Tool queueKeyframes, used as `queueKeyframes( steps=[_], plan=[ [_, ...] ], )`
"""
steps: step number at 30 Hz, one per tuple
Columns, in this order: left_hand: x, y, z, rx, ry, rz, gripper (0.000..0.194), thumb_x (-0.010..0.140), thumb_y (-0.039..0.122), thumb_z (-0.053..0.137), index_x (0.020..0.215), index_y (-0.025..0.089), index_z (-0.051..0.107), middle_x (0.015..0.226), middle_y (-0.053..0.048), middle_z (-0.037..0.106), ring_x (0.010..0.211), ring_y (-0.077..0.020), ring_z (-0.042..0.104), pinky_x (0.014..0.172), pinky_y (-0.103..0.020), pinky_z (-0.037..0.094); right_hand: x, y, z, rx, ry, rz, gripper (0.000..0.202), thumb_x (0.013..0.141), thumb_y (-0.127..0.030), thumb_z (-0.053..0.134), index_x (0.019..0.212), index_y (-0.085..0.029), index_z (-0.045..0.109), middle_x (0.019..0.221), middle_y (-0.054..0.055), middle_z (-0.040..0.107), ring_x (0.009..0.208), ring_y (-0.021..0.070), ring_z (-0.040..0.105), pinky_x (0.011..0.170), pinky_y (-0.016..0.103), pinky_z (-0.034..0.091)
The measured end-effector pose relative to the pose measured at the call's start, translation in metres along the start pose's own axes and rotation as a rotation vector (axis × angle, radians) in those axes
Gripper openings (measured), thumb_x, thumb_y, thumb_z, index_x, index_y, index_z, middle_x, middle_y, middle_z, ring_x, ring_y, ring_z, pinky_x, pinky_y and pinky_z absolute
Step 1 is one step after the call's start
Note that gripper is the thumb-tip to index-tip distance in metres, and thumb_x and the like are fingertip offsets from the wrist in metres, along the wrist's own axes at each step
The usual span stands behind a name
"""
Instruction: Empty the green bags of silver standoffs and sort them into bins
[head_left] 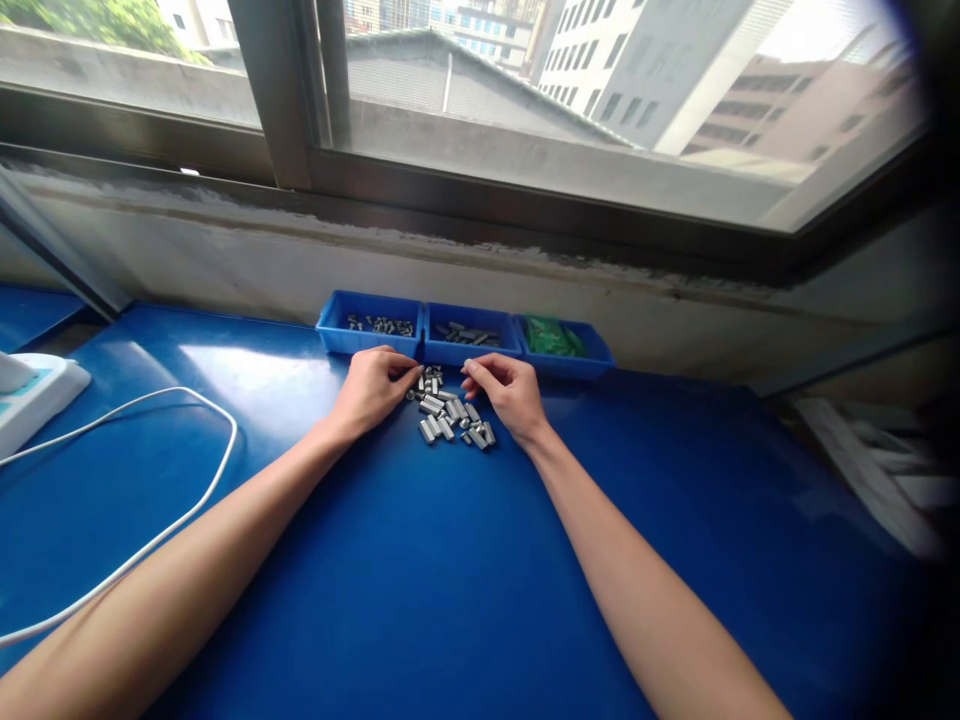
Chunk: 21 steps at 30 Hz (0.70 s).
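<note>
Left hand point(373, 388) reached to the far left edge of the loose metal pieces point(451, 408), thumb and finger near each other; whether they gripped one was too small to tell. Opposite, the right hand point(511, 392) had its thumb and fingertip close at the far right edge, and again I could not tell if anything sat between. The pieces lay bunched on the counter point(450, 580), between the hands and slightly nearer. Handling them well seemed to call for a light fingertip pinch across the sides, one piece at a time, without brushing neighbours away. Just beyond stood the left bin point(367, 345) with small screws point(394, 327), the middle bin point(466, 353) with grey parts point(465, 334), and the right bin point(571, 368) with green packets point(551, 337).
</note>
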<state>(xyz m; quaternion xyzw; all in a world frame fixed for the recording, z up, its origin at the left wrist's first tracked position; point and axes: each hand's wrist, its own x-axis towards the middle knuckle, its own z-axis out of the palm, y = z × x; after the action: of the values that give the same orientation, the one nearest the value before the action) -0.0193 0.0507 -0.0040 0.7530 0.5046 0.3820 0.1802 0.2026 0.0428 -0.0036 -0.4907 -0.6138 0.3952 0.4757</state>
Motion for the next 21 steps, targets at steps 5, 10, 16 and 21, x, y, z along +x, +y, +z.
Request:
queueKeyframes(
  steps=[5, 10, 16, 21],
  plan=[
    [0.001, 0.003, -0.002, 0.015, -0.011, -0.037, 0.021, 0.084, 0.027, 0.065, 0.09, 0.015, 0.082, 0.087, -0.007, 0.076, 0.074, -0.0183, 0.069, 0.072, -0.028, 0.052, -0.001, -0.002, 0.001, 0.04, -0.021, 0.002, 0.038, 0.082, -0.053, 0.072, 0.077, -0.015, 0.07, 0.067, 0.003, 0.069, 0.055, 0.0132, 0.063, 0.06, 0.026, 0.053],
    [0.006, 0.006, -0.008, 0.115, -0.077, -0.026, 0.022, 0.084, 0.029, 0.063, 0.085, 0.016, 0.081, 0.075, -0.006, 0.074, 0.066, -0.0183, 0.066, 0.063, -0.028, 0.048, 0.0, -0.003, 0.001, 0.055, -0.032, 0.023, 0.038, 0.082, -0.053, 0.07, 0.076, -0.015, 0.07, 0.067, 0.002, 0.069, 0.055, 0.0128, 0.062, 0.06, 0.025, 0.051],
    [0.017, 0.004, -0.033, 0.126, -0.279, -0.03, 0.025, 0.076, 0.038, 0.074, 0.092, 0.019, 0.077, 0.071, -0.002, 0.073, 0.063, -0.0189, 0.067, 0.058, -0.026, 0.047, 0.001, -0.004, -0.001, 0.082, -0.045, 0.038, 0.041, 0.083, -0.055, 0.068, 0.076, -0.015, 0.07, 0.067, 0.002, 0.069, 0.055, 0.0132, 0.063, 0.06, 0.026, 0.05],
    [0.019, 0.0, -0.038, 0.063, -0.387, 0.012, 0.016, 0.074, 0.017, 0.067, 0.089, 0.02, 0.073, 0.07, 0.0, 0.073, 0.068, -0.018, 0.07, 0.062, -0.024, 0.05, 0.001, -0.006, -0.001, 0.106, -0.051, 0.041, 0.038, 0.084, -0.052, 0.068, 0.074, -0.015, 0.07, 0.066, 0.003, 0.069, 0.055, 0.0131, 0.062, 0.06, 0.025, 0.049]
  ],
)
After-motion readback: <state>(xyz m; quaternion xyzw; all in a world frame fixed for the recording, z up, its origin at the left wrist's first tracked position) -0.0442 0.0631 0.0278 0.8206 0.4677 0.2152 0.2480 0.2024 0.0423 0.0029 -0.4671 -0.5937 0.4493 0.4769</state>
